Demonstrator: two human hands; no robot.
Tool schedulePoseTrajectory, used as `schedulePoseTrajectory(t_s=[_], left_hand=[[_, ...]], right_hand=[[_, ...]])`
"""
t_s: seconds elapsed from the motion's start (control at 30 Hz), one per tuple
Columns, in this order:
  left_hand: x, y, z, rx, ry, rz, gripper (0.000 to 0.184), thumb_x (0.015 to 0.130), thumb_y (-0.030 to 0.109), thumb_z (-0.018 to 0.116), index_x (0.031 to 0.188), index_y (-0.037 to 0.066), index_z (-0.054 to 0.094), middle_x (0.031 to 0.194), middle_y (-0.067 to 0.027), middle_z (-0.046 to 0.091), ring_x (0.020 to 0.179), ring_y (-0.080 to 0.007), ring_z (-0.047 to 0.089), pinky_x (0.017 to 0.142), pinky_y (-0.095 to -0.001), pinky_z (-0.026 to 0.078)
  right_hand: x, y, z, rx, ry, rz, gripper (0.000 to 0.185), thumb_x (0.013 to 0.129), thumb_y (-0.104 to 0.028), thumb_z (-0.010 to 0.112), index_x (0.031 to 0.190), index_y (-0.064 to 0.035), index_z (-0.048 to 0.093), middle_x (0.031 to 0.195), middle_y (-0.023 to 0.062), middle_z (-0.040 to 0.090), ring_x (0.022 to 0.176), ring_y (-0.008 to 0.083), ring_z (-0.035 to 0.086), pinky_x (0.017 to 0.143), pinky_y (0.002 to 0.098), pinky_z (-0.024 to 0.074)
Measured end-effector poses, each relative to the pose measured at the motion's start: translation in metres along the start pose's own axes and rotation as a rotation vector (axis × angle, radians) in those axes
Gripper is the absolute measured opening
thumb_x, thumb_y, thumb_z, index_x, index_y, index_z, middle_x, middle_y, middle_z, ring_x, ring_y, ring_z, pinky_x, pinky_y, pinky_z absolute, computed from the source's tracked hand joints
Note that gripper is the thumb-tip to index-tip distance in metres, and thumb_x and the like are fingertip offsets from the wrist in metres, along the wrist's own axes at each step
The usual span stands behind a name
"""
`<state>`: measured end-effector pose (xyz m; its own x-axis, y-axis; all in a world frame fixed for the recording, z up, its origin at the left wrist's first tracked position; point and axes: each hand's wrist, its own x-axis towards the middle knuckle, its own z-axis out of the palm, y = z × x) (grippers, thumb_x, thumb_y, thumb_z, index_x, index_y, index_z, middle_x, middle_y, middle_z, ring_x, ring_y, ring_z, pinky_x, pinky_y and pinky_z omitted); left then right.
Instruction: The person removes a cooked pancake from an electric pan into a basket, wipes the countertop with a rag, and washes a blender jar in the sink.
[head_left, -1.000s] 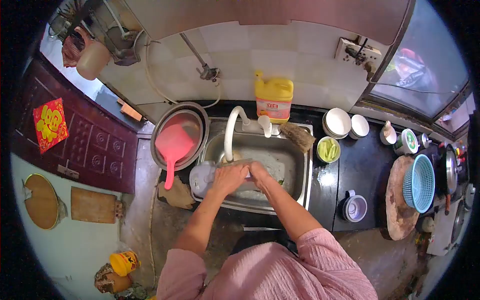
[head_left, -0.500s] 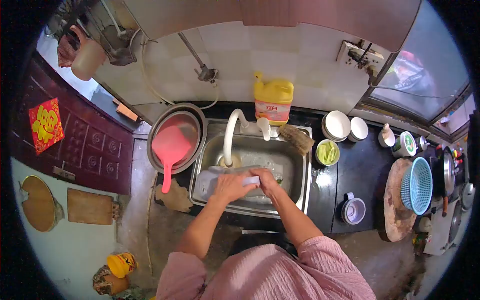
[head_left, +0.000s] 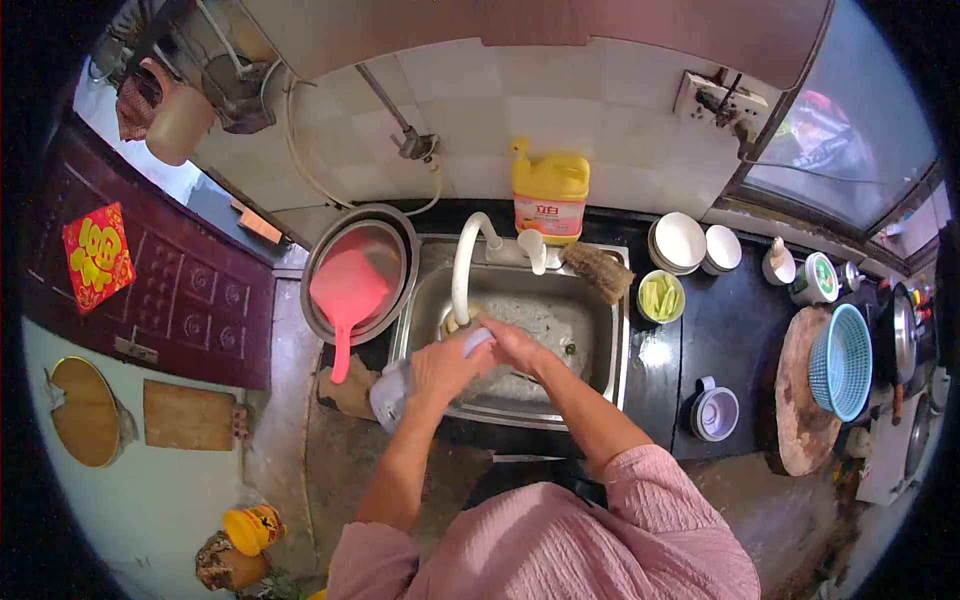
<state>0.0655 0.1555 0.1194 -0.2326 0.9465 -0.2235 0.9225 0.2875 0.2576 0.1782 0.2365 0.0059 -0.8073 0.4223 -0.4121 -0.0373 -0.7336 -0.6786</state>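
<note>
A clear plastic bottle point(head_left: 388, 396) with a pale lilac rim is tilted over the left side of the steel sink point(head_left: 622, 350). My left hand point(head_left: 443, 372) is wrapped round its middle. At the rim end, my right hand point(head_left: 513, 345) closes on the bottle, its fingertips partly hidden. Just above my hands curves the white faucet point(head_left: 462, 270), its spout end close to the bottle's rim. Suds and a small green scrap point(head_left: 570, 349) lie on the sink floor.
Left of the sink, a pink ladle point(head_left: 348, 290) rests in metal basins point(head_left: 310, 265). Behind stand a yellow detergent jug point(head_left: 550, 190) and a brown scrubber point(head_left: 598, 273). Rightward are white bowls point(head_left: 678, 242), a bowl of green slices point(head_left: 660, 297), a lilac cup point(head_left: 715, 415) and a blue basket point(head_left: 840, 362).
The bottle has swung from lying level across the sink to a slant, its base now lower and over the sink's front left edge. Both hands have turned with it and moved slightly up.
</note>
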Motion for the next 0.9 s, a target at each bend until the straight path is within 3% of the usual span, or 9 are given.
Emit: schedulePoseTrajectory(t_s=[0.13,0.23,0.33,0.43,0.47,0.53,0.63,0.73,0.9], left_hand=[[-0.004,-0.023,-0.007,-0.095,0.017,-0.153,0.052,0.082,0.057,0.051,0.106,0.013,0.065,0.087,-0.0211,0.066,0.087,-0.0386,0.062,0.076,-0.0462,0.046],[-0.009,-0.043,0.001,-0.254,0.085,-0.188,0.053,0.083,0.058,0.05,0.101,0.011,0.067,0.086,-0.0227,0.065,0.087,-0.0393,0.062,0.076,-0.0445,0.046],[-0.012,-0.06,0.008,-0.37,0.155,-0.166,0.056,0.084,0.058,0.049,0.095,0.007,0.068,0.086,-0.0237,0.064,0.087,-0.0396,0.062,0.075,-0.0433,0.046],[0.005,-0.101,0.034,-0.454,0.204,-0.238,0.051,0.085,0.052,0.05,0.093,0.005,0.067,0.084,-0.0229,0.064,0.086,-0.0396,0.062,0.072,-0.0439,0.045],[0.004,-0.091,0.017,-0.558,0.14,-0.394,0.045,0.084,0.047,0.054,0.096,0.004,0.065,0.084,-0.0224,0.064,0.085,-0.0398,0.062,0.071,-0.045,0.046],[0.006,-0.099,0.021,-0.573,0.142,-0.382,0.037,0.082,0.033,0.062,0.104,0.004,0.059,0.083,-0.0219,0.063,0.081,-0.0404,0.062,0.067,-0.047,0.046],[0.009,-0.127,0.047,-0.28,0.255,-0.035,0.045,0.075,0.012,0.069,0.115,0.005,0.048,0.08,-0.0223,0.062,0.076,-0.0419,0.061,0.062,-0.049,0.046],[-0.001,-0.095,0.02,-0.108,0.22,-0.029,0.055,0.071,0.002,0.07,0.118,0.006,0.041,0.079,-0.0233,0.062,0.073,-0.0433,0.061,0.06,-0.0494,0.046],[0.003,-0.081,0.011,-0.131,0.205,-0.15,0.051,0.072,0.004,0.07,0.115,0.004,0.042,0.079,-0.0249,0.062,0.076,-0.0442,0.061,0.061,-0.0502,0.046]], right_hand=[[-0.018,0.003,0.006,-0.176,-0.25,0.049,0.069,0.094,-0.06,0.025,0.102,-0.0033,0.065,0.096,0.0092,0.067,0.089,0.0226,0.062,0.078,0.0322,0.0486],[-0.024,0.002,-0.006,-0.793,-0.304,-0.076,0.076,0.093,-0.062,0.02,0.098,-0.0042,0.069,0.099,0.0084,0.067,0.095,0.0233,0.06,0.087,0.0325,0.0458],[-0.001,0.01,-0.032,-0.884,-0.192,-0.18,0.065,0.095,-0.055,0.031,0.093,-0.0052,0.072,0.105,0.0073,0.066,0.101,0.021,0.056,0.093,0.0322,0.0419],[0.019,0.006,-0.032,-0.662,-0.093,-0.291,0.035,0.093,-0.034,0.052,0.107,-0.0055,0.067,0.111,0.01,0.063,0.101,0.0194,0.055,0.093,0.0314,0.041],[0.025,0.008,-0.025,-0.603,-0.008,-0.38,0.029,0.088,-0.026,0.055,0.106,-0.0055,0.065,0.103,0.009,0.064,0.095,0.0202,0.057,0.087,0.032,0.0435],[0.035,0.014,-0.01,-0.479,0.162,-0.555,0.024,0.08,-0.01,0.062,0.104,-0.0057,0.063,0.088,0.0069,0.066,0.083,0.0218,0.061,0.077,0.0331,0.0484],[0.046,0.005,-0.019,-0.392,-0.024,-0.239,0.032,0.074,-0.002,0.062,0.106,-0.005,0.058,0.078,0.0052,0.065,0.07,0.0202,0.062,0.062,0.0311,0.0511],[0.032,-0.021,-0.01,-0.653,-0.034,-0.075,0.022,0.077,-0.006,0.062,0.1,-0.0044,0.061,0.069,0.0067,0.063,0.06,0.017,0.061,0.053,0.0301,0.0504],[0.035,-0.029,-0.002,-1.026,0.151,-0.28,0.015,0.082,-0.013,0.061,0.092,-0.0024,0.063,0.068,0.0155,0.062,0.066,0.0242,0.064,0.06,0.0377,0.0507]])
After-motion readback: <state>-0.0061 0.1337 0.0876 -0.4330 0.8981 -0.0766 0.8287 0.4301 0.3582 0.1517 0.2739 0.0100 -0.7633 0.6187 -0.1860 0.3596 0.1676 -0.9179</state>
